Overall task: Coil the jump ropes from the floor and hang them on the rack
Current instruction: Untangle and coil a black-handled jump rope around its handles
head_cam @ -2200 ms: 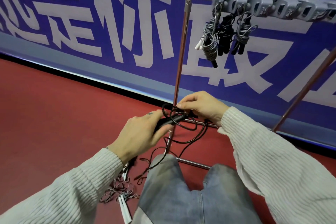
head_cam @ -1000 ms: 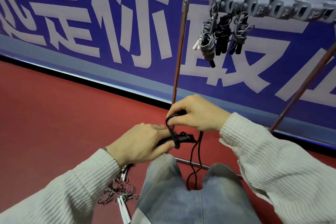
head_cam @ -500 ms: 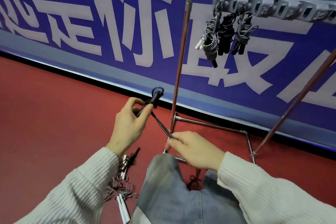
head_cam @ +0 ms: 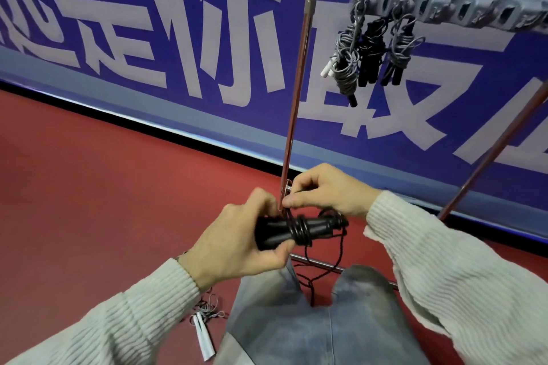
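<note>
My left hand (head_cam: 237, 246) grips the black handles of a black jump rope (head_cam: 296, 230), held level in front of my knees. Several turns of its cord are wound tight around the handles. My right hand (head_cam: 323, 190) pinches the cord just above the handles. The loose remainder of the cord (head_cam: 338, 258) hangs down between my knees. The metal rack (head_cam: 296, 92) stands ahead, and three coiled ropes (head_cam: 367, 56) hang from the hooks (head_cam: 444, 12) on its top bar. A grey rope with white handles (head_cam: 204, 326) lies on the floor under my left forearm.
A blue wall banner with large pale characters (head_cam: 178, 38) runs behind the rack. The red floor (head_cam: 103, 187) stretches to the left. The rack's base bars (head_cam: 314, 261) lie just beyond my knees, and a slanted rod (head_cam: 498, 145) rises at the right.
My left hand came down from its raised position and now holds the handles level. My right hand rose to meet it, and more cord is wound around the handles.
</note>
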`<action>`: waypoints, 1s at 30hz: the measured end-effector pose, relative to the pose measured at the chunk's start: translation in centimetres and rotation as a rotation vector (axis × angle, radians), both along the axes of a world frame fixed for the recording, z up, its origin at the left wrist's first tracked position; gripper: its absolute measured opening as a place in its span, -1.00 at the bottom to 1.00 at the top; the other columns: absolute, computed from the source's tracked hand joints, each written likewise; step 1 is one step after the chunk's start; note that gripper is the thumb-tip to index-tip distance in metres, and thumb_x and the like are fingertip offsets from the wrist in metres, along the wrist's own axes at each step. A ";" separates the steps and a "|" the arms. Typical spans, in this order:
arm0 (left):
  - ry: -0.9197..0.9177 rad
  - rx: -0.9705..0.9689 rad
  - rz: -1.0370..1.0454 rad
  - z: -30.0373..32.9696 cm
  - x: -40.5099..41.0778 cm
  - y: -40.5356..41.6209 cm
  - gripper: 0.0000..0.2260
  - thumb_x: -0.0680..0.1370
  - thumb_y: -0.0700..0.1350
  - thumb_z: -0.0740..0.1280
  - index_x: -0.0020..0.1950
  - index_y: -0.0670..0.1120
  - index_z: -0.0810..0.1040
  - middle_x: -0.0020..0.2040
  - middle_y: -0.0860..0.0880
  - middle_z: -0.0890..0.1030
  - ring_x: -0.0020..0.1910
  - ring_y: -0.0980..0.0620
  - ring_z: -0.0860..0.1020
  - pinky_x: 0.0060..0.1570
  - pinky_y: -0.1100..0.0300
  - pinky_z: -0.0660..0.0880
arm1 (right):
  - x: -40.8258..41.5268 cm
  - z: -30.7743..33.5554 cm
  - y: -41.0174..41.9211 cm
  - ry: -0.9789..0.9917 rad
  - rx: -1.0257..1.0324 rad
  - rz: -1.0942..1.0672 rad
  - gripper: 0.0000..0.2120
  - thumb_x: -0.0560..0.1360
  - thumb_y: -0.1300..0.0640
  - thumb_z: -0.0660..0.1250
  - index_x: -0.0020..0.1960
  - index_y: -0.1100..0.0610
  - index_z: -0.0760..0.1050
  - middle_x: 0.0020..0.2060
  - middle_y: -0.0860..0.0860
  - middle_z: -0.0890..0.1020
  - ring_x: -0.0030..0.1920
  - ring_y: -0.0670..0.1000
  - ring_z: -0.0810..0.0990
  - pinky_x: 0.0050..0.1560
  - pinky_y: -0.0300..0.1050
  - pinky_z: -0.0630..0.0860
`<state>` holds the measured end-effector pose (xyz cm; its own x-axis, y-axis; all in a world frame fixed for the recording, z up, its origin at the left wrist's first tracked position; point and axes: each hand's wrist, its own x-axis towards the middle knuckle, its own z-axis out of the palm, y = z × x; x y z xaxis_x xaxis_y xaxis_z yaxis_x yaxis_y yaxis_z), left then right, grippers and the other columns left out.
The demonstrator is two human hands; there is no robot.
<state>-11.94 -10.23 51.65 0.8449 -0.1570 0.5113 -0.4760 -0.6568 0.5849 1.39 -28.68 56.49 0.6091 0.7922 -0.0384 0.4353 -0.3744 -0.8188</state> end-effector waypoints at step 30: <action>0.139 -0.631 -0.112 1.4 -1.0 2.1 -0.71 0.40 -0.04 0.45 0.04 -0.16 0.60 -0.19 0.03 0.67 -0.37 0.20 0.56 -0.34 0.37 0.48 | -2.0 -3.5 -1.6 0.477 0.301 -0.030 -0.77 0.50 -0.02 0.44 -0.17 0.14 0.62 -0.49 -0.02 0.36 -0.55 -0.10 0.27 -0.52 -0.29 0.22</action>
<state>-12.92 -8.13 53.09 0.9057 0.0465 0.4213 -0.4138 -0.1179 0.9027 -0.56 -30.32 52.96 0.6023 0.7931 -0.0904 -0.0164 -0.1009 -0.9948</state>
